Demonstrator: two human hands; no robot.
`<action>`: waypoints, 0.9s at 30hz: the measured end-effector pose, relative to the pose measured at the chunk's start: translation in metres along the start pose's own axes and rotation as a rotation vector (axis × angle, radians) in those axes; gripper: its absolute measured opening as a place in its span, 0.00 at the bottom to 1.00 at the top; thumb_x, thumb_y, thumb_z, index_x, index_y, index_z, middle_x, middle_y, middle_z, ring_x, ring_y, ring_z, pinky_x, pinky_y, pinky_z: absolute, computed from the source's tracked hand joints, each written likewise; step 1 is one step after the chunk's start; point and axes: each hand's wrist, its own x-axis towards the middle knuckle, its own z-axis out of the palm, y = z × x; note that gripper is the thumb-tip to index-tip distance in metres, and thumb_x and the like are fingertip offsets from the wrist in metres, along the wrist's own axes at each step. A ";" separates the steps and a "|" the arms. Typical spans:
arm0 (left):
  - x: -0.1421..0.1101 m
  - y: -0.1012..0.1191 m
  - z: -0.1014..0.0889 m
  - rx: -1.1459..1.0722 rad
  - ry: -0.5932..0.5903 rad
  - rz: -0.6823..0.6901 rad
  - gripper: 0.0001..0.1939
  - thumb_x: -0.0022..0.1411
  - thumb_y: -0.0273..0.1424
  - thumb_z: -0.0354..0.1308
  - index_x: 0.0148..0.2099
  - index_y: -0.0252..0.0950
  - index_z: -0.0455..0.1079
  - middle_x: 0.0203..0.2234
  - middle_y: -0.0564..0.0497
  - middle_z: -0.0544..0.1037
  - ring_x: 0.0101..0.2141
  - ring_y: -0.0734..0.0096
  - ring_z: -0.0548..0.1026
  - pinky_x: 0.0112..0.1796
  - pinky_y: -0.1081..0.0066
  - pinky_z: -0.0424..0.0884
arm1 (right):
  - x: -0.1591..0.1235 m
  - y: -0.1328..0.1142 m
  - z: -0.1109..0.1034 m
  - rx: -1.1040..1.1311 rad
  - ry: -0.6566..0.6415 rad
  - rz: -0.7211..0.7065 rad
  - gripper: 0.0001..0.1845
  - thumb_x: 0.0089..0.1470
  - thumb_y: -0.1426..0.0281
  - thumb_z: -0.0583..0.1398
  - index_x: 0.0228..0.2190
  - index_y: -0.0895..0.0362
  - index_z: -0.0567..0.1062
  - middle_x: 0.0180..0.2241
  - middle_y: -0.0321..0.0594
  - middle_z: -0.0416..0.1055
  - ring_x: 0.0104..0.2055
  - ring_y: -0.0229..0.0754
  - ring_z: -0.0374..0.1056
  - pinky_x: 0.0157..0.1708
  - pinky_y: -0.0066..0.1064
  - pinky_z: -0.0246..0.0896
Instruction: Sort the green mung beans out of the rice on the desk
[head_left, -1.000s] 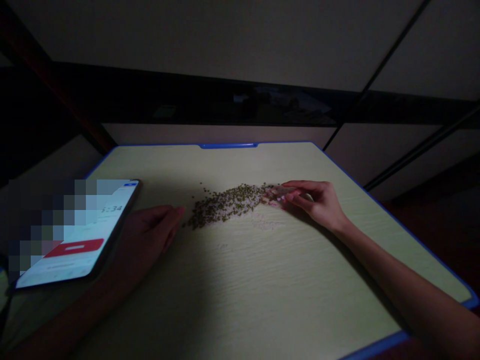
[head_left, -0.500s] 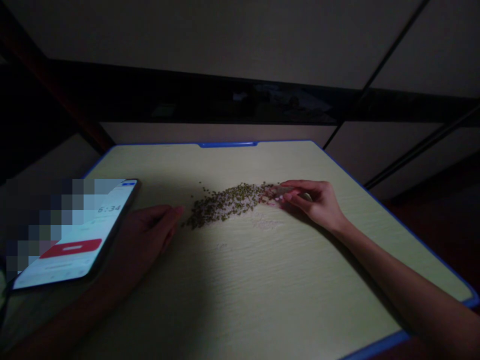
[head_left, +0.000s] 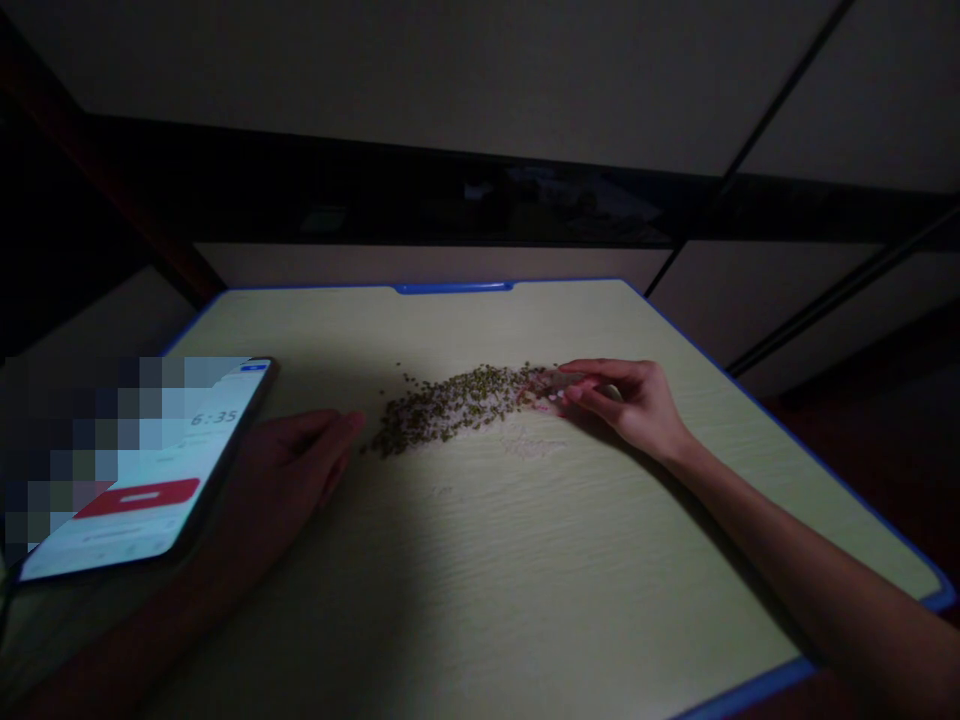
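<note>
A long heap of small dark-green beans, like mung beans (head_left: 457,400), lies across the middle of the table, mixed with tiny pale grains (head_left: 529,440) that also spread along its front. At the heap's right end is my right hand (head_left: 630,400), its thumb and fingers closed around something pale and partly see-through. Pinkish-red bits (head_left: 544,388) show by those fingertips; dim light hides what they are. My left hand (head_left: 300,460) rests on its side near the heap's left end, with thumb against curled fingers. Whatever it may hold is hidden.
A lit phone (head_left: 150,450) lies left of my left hand, showing a running timer and a red button. The pale wood-grain table (head_left: 510,580) has a blue edge (head_left: 454,288). Behind it stand light cabinet panels (head_left: 420,70) with a dark glossy strip.
The phone's timer goes from 6:34 to 6:35. Both hands and the heap stay almost in place; the view shifts slightly.
</note>
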 end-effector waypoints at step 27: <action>-0.002 0.002 0.000 -0.017 -0.004 -0.006 0.21 0.48 0.44 0.49 0.12 0.38 0.55 0.06 0.60 0.57 0.12 0.80 0.57 0.17 0.77 0.54 | 0.000 -0.002 -0.003 -0.032 0.021 0.011 0.12 0.41 0.72 0.62 0.32 0.61 0.80 0.21 0.38 0.75 0.22 0.37 0.69 0.24 0.30 0.64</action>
